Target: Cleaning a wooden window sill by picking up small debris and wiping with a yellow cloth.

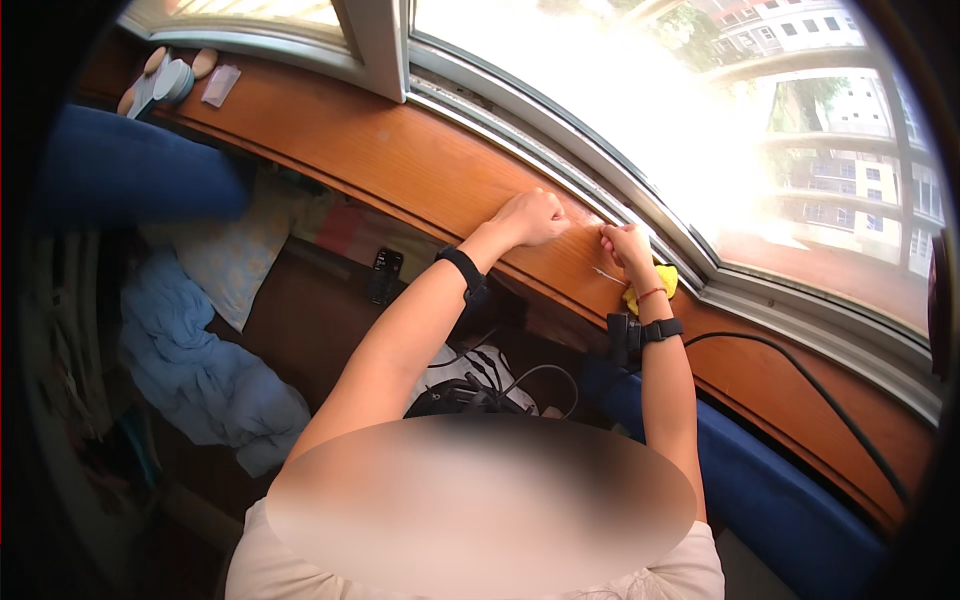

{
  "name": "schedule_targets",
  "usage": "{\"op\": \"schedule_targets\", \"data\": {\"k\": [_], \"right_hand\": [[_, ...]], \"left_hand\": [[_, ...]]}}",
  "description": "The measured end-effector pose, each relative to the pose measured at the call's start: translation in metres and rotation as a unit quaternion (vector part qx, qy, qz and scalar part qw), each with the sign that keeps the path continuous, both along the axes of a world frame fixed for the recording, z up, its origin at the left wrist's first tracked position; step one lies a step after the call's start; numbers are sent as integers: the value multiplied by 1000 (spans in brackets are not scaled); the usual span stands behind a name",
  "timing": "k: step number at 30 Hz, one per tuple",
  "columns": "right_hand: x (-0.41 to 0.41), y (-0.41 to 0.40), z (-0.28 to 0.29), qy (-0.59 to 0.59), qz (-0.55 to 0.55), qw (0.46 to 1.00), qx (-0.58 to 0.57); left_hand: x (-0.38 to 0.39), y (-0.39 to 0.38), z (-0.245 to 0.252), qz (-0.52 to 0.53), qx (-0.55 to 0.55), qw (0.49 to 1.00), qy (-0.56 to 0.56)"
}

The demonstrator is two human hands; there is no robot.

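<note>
My left hand [531, 217] is curled into a fist over the wooden windowsill [360, 161], and nothing shows in it. To its right, close to the metal window track [525, 120], my right hand [625, 246] has its fingers bent in and thumb and forefinger together. Whether a small thing is pinched there cannot be made out in the glare. A thin white stick, like a cotton swab [609, 275], lies on the sill just below the right hand. Partly behind my right wrist is a crumpled yellow cloth [664, 285].
A pale blue handled object [174, 81] and a small translucent case [221, 85] sit at the sill's far left. A black cable [795, 367] crosses the right end. Below are a phone-like black device [385, 276], blue bedding [217, 375] and a black bag with cables [465, 396].
</note>
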State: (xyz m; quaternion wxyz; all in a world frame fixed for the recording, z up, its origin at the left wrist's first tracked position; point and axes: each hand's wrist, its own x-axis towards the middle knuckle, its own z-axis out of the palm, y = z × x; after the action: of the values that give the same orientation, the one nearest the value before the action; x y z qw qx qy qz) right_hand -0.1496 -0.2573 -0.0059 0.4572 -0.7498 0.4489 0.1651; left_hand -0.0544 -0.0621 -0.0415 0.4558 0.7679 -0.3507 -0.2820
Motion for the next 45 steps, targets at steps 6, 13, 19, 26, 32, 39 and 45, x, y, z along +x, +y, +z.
{"op": "schedule_targets", "data": {"k": [6, 13, 19, 26, 32, 39, 45], "right_hand": [[-29, -1, 22, -147, -47, 987, -53], [-63, -25, 42, -459, -161, 847, 216], [-78, -21, 77, -523, -167, 752, 366], [-67, -55, 71, -480, -152, 851, 148], [-57, -44, 71, -296, -43, 906, -298], [-77, -31, 65, -315, 13, 913, -260], [-128, -3, -2, -98, -34, 942, -320]], "left_hand": [[-2, -5, -3, 9, 3, 1000, -16], [0, -10, -11, 6, 31, 999, -27], [1, -5, -1, 10, 72, 994, 78], [-5, -30, 61, -34, -22, 998, 53], [8, -41, 112, 6, -80, 997, 20], [13, -27, 74, 39, -105, 994, -6], [7, -3, 39, 67, 118, 990, 30]]}}
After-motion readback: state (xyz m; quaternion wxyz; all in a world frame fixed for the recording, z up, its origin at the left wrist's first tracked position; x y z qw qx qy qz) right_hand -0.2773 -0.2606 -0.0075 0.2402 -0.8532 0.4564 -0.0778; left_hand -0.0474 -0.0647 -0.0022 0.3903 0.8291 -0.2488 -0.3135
